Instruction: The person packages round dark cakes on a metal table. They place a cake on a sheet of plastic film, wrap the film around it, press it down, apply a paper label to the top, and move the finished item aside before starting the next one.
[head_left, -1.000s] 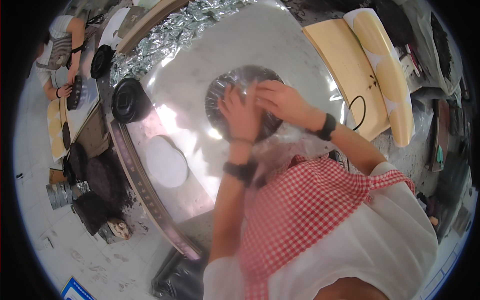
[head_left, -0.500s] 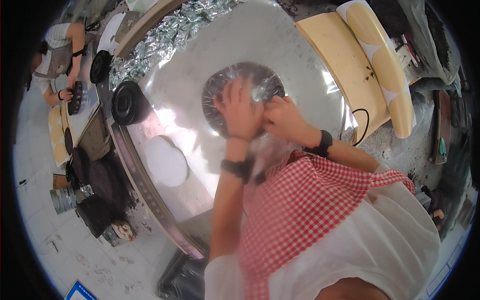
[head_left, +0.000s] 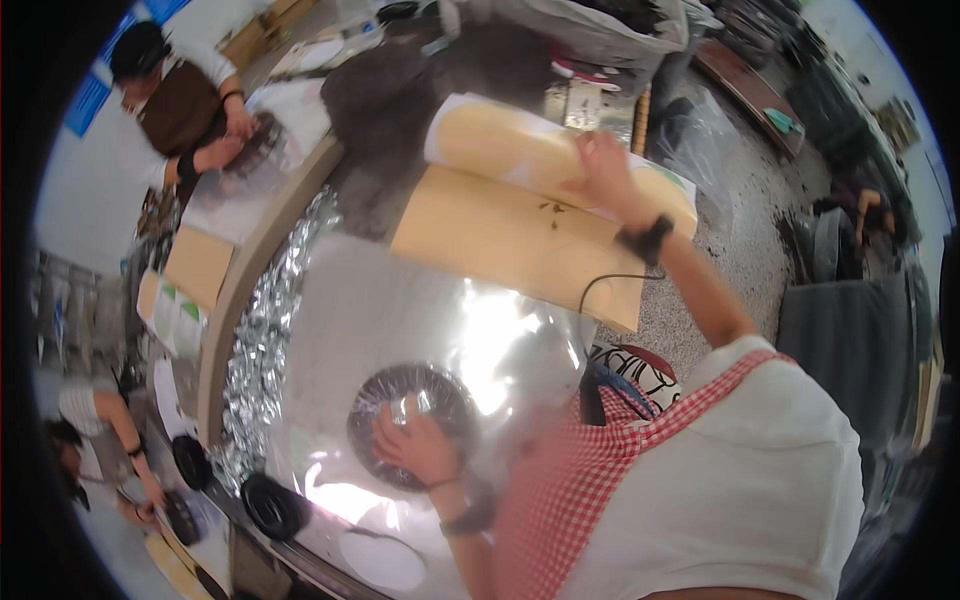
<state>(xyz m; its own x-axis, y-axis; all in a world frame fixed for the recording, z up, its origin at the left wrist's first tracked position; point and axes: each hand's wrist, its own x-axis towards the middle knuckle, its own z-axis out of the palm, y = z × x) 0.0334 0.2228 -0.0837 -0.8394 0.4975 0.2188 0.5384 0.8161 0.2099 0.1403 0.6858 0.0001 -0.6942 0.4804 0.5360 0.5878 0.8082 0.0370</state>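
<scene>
Left hand point(head_left: 420, 450): grip released, palm flat on the plastic-wrapped dark disc point(head_left: 405, 415), low on the shiny tabletop point(head_left: 400, 300). Right hand point(head_left: 600, 165): fingers curled on 1 yellow sheet point(head_left: 520, 150) beyond. Advisable: keep palm pressure even, lift sheet singly.

Surface point(head_left: 400, 310): a wide round top covered in glossy, reflective sheeting, with a bright glare patch near its middle.
Rim: crinkled silver foil point(head_left: 262, 350) runs along the left edge.
Near side: a dark round disc wrapped in clear film point(head_left: 410, 420) lies flat on the surface.
Far side: a tan cardboard sheet point(head_left: 510, 240) lies on the surface, with a pale yellow padded piece point(head_left: 520, 150) resting on its far edge.
Near-left rim: a black round disc point(head_left: 272, 505) and a white oval patch point(head_left: 380, 560) lie on the surface.
Floor point(head_left: 740, 200): speckled grey, right of the surface.
</scene>
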